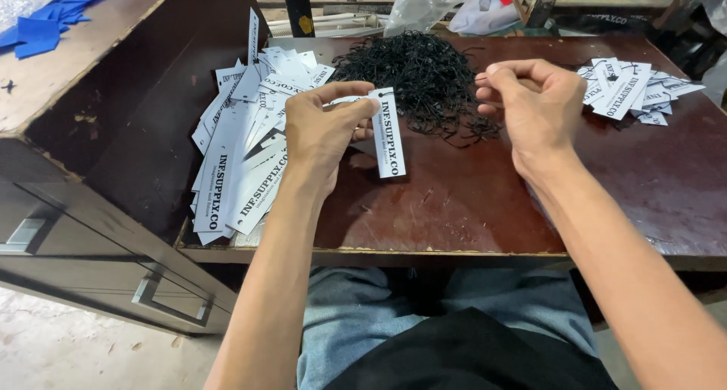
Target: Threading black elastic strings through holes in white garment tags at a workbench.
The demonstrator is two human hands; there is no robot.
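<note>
Head view: left hand (322, 129) fingers clamp 1 white tag (387, 132), long axis near vertical; right hand (530, 102) fingers pinched together, contents indiscernible, beside black string pile (420, 76).

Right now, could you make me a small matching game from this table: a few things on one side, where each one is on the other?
Things:
1. black strings
2. big tag pile
3. small tag pile
4. single tag

Places:
A. in the left hand
B. table's far right
C. table's left edge
D. far middle, between the hands

The right hand is pinched shut; what it grips is too thin to tell.

Pairs: 1-D, 2-C, 3-B, 4-A
</note>
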